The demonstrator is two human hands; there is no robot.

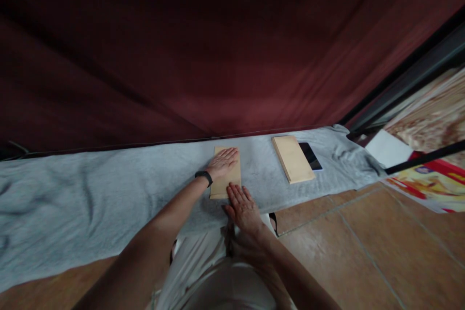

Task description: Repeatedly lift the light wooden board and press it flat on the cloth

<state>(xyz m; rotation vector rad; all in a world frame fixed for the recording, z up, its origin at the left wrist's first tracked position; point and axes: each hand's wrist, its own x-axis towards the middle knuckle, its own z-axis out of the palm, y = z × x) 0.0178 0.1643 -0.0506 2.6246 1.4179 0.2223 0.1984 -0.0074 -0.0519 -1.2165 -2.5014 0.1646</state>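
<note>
Both hands lie flat with fingers spread, gripping nothing: the left hand (224, 161) presses the top of a tan envelope (225, 178), the right hand (244, 207) touches its near corner at five o'clock. Plain, rectangular and unmarked, the envelope rests on a grey cloth (90, 189). At two o'clock lie a stack of similar envelopes (292, 158) and a dark phone (311, 156).

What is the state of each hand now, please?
Left hand: open, flat on the brown envelope.
Right hand: open, fingertips at the envelope's near edge.
</note>
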